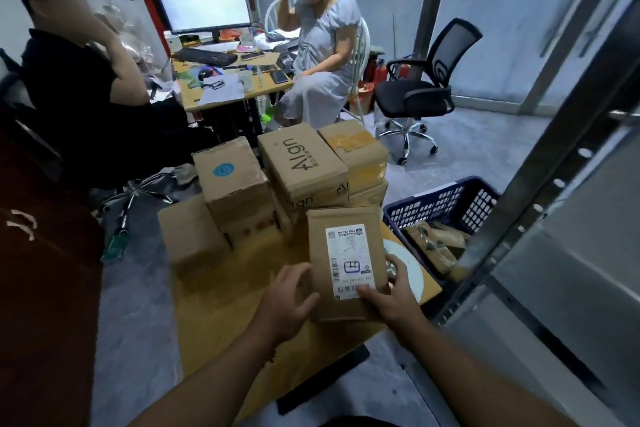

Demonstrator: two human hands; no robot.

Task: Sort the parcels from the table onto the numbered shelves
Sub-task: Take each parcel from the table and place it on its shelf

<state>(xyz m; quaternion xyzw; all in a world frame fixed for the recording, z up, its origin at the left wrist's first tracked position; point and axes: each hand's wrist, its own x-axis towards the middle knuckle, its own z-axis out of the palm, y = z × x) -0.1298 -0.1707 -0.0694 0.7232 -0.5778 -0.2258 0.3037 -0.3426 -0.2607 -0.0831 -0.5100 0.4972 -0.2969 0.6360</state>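
Observation:
A flat brown parcel with a white shipping label lies face up above the low table. My right hand grips its lower right corner, thumb on the label. My left hand touches its left edge with loosely spread fingers. Behind it stand several cardboard boxes: one with a blue sticker, one marked "Align", a taped one and a plain one. A metal shelf upright rises at the right.
A dark blue crate with packets sits between table and shelf. Two seated people, a desk with a monitor and an office chair fill the back. A dark red cabinet stands at the left.

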